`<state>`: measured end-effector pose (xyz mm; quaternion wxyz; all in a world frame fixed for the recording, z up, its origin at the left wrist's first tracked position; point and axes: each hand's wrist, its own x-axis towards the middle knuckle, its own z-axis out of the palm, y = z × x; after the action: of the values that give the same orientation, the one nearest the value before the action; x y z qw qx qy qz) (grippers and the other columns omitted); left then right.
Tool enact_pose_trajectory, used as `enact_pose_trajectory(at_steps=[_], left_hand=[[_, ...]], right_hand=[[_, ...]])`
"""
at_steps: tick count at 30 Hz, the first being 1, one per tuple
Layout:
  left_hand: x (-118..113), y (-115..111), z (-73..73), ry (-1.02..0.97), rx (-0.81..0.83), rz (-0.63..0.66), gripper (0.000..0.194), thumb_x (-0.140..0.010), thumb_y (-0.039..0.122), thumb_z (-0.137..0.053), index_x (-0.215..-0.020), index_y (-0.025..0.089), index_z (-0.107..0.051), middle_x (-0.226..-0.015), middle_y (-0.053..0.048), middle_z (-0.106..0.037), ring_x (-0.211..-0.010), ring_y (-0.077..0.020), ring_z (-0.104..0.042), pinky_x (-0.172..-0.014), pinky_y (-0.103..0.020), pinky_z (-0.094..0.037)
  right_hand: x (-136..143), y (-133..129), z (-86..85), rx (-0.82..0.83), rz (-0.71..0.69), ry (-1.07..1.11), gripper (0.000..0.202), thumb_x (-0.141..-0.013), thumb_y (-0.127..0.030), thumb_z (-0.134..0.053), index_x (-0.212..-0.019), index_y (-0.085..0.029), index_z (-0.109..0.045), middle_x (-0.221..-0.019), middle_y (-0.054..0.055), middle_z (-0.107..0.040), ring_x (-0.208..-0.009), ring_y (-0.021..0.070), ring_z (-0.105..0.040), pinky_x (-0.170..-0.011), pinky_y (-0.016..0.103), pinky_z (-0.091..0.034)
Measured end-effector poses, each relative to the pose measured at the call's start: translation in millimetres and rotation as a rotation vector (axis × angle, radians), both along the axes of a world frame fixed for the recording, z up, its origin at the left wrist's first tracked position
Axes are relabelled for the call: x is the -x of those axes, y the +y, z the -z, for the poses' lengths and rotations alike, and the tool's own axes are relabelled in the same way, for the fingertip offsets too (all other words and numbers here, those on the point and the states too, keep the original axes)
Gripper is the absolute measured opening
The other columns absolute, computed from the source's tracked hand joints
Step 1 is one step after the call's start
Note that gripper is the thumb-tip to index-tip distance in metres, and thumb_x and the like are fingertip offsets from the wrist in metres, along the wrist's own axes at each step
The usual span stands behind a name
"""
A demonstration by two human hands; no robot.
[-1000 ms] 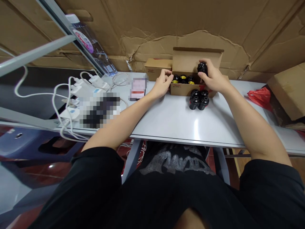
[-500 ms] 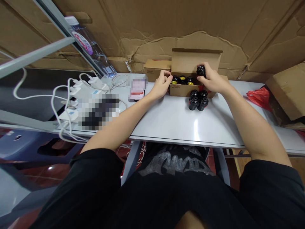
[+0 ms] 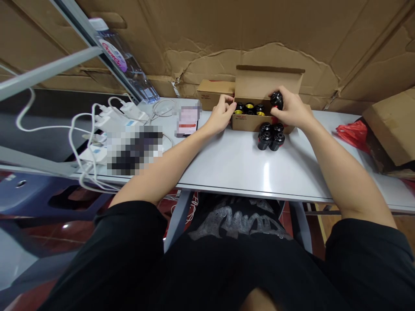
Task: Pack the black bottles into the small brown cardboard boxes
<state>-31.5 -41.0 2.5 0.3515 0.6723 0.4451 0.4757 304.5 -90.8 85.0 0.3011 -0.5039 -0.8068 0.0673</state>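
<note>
My right hand (image 3: 291,106) grips a black cylindrical part (image 3: 276,100) over the right end of an open cardboard box (image 3: 248,124). Inside the box stand several black parts (image 3: 249,106), some showing yellow rings. With its fingers pinched together, my left hand (image 3: 223,113) holds the box's left edge. Just in front of the box, several more black parts (image 3: 271,137) with bits of red stand grouped on the white table (image 3: 227,166). The box's lid (image 3: 267,82) is raised at the back.
Behind my left hand is another cardboard box (image 3: 215,91). A phone (image 3: 188,120), white cables and a power strip (image 3: 97,155) lie to the left, near a water bottle (image 3: 125,65). On the right are a red plastic bag (image 3: 353,134) and a large carton (image 3: 394,125).
The black part in my right hand has tilted and shifted slightly, and more of its red side shows. My left hand remains at the box edge.
</note>
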Motion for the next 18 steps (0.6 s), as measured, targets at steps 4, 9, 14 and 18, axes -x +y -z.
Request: enact_pose_trajectory(at_steps=[4,9,14,18], left_hand=[[0.1,-2.1,-1.8,-0.01,0.013,0.006,0.039,-0.123,0.068,-0.082,-0.134,0.032,-0.07,-0.085,0.003,-0.066,-0.072,-0.0181,-0.066,-0.095,-0.041,-0.069],[1.2,-2.3,-2.3,-0.02,0.013,0.011,0.041,-0.123,0.069,-0.083,-0.133,0.031,-0.07,-0.086,0.004,-0.065,-0.076,-0.0193,-0.068,-0.099,-0.042,-0.068],[0.9,-0.2,0.0,0.001,-0.006,0.003,0.038,-0.125,0.066,-0.079,-0.135,0.031,-0.07,-0.085,0.004,-0.065,-0.069,-0.018,-0.065,-0.092,-0.041,-0.072],[0.8,-0.9,-0.4,0.0,-0.011,0.002,0.04,-0.124,0.069,-0.081,-0.133,0.031,-0.07,-0.084,0.003,-0.065,-0.068,-0.0176,-0.066,-0.089,-0.04,-0.072]], right_hand=[[1.4,-0.9,-0.6,-0.002,0.007,0.003,0.06,-0.09,-0.054,-0.086,-0.145,-0.03,-0.081,-0.135,0.018,-0.093,-0.125,0.0554,-0.084,-0.121,0.078,-0.071],[3.9,-7.2,-6.7,-0.012,0.033,0.0,0.058,-0.095,-0.057,-0.085,-0.147,-0.032,-0.08,-0.136,0.018,-0.091,-0.131,0.0569,-0.083,-0.124,0.078,-0.068],[2.8,-7.7,-8.0,0.028,0.035,0.002,0.066,-0.101,-0.06,-0.083,-0.16,-0.033,-0.071,-0.138,0.015,-0.09,-0.13,0.0548,-0.084,-0.128,0.078,-0.067],[-1.0,0.9,-3.0,0.062,0.022,-0.004,0.076,-0.104,-0.062,-0.079,-0.172,-0.031,-0.063,-0.143,0.017,-0.088,-0.127,0.0535,-0.086,-0.125,0.078,-0.067]])
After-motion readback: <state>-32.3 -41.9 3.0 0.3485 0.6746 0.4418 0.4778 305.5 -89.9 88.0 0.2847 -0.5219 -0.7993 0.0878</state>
